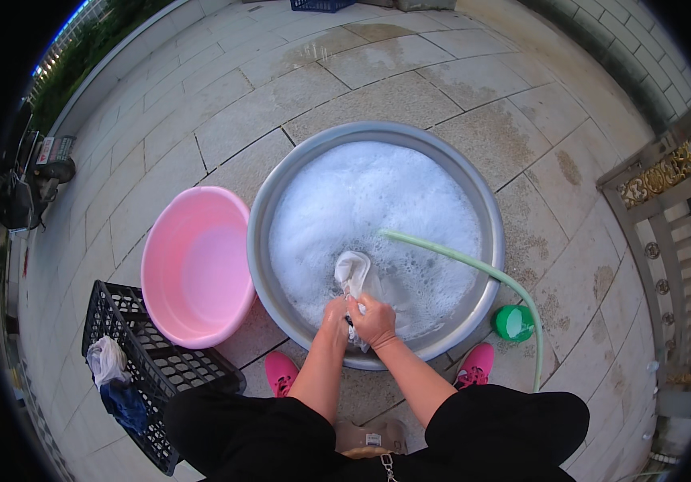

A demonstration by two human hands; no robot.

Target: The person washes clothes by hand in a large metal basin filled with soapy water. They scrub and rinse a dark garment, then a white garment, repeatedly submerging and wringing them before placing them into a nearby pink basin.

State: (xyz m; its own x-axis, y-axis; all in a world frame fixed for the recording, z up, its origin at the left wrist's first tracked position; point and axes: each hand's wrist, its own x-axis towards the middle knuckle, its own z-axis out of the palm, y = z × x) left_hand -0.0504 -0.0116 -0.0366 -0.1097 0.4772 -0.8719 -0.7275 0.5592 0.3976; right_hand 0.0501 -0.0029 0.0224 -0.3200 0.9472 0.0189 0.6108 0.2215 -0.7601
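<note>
Both my hands grip a wet white cloth (354, 268) over the near part of a large round metal basin (375, 128). My left hand (336, 313) holds it from the left, with its fingers partly hidden. Beside it, my right hand (375, 319) is closed around the same cloth, thumb towards the left hand. A bunched end of the cloth sticks up beyond my hands, and a small dark patch shows between them. Thick white suds (369, 181) cover most of the water. A pale green hose (454, 258) crosses the basin's right rim, its end in the foam.
A pink plastic tub (213, 271) touches the basin's left side, partly over a black plastic crate (140, 361) with a white bag (106, 360) and dark blue cloth (124, 403) on it. At right stand a green container (513, 323) and a metal gate (671, 241).
</note>
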